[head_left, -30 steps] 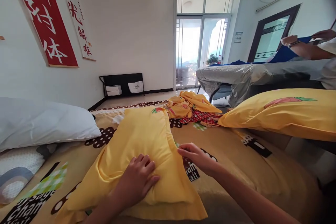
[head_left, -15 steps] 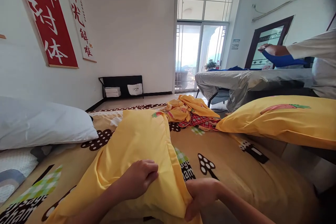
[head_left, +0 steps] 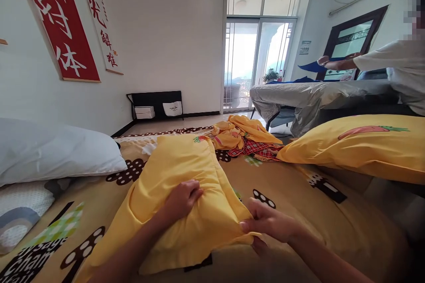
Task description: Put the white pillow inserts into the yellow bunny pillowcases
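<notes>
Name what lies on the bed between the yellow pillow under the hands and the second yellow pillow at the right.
In the head view, a crumpled heap of yellow and red plaid cloth lies between the near yellow pillow and the second yellow pillow, on the patterned bedcover.

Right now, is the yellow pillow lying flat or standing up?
Lying flat. The yellow pillow rests lengthwise on the bed cover; the left hand presses its top and the right hand pinches its near corner.
</notes>
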Motion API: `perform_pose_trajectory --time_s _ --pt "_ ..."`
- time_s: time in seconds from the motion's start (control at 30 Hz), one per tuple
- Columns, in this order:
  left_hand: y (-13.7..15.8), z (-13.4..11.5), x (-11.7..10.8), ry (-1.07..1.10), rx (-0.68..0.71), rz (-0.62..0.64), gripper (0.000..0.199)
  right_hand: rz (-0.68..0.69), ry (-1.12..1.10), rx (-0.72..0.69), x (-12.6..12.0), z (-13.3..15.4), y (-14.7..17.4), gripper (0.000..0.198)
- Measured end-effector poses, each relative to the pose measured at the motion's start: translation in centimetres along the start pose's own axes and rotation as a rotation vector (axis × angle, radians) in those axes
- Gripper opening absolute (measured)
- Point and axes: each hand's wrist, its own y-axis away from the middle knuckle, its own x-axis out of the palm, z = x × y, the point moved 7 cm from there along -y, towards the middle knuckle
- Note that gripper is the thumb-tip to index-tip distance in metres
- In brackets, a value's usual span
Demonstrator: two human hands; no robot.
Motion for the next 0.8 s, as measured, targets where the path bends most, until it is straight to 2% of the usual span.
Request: perform_pose_trajectory --time_s 0.1,0.2,0.27,0.37,0.43,0.53,0.57,0.63,0.73,0.8 --pt "-0.4 0.0 0.7 -0.122 0.001 0.005 0.024 -0.11 -0.313 -0.094 1.3 1.3 -1.0 0.051" --pt "-0.8 -0.2 0.7 -0.121 0.025 0.03 0.025 -0.269 -0.472 -0.174 1.0 3.1 -1.2 0.05" --pt "-1.0 -0.5 0.2 -0.057 0.052 0.017 0.03 -0.392 -0.484 -0.194 -0.6 4.2 -0.7 0.049" --pt "-0.3 -1.0 -1.2 0.018 0.09 -0.084 0.035 -0.602 -0.394 -0.089 -4.7 4.2 0.6 0.046" --pt "1.5 -1.8 -1.8 -0.04 0.173 -0.152 0.029 -0.72 -0.258 0.009 -7.4 3.3 1.5 0.049" --pt "6.4 -3.0 -1.4 -0.315 0.418 -0.289 0.032 -0.804 0.096 0.132 -10.5 1.9 2.7 0.051" --pt "8.5 -3.0 -1.0 -0.42 0.499 -0.37 0.033 -0.795 0.227 0.182 -11.1 1.4 3.0 0.05" --pt "12.4 -2.1 -0.3 -0.566 0.585 -0.574 0.022 -0.697 0.478 0.31 -11.5 0.5 3.4 0.045" --pt "16.3 1.2 -0.1 -0.599 0.471 -0.796 0.027 -0.494 0.876 0.502 -10.6 -0.1 3.7 0.035" --pt "17.2 2.9 -0.4 -0.573 0.373 -0.807 0.033 -0.501 1.106 0.534 -9.6 1.1 3.6 0.025"
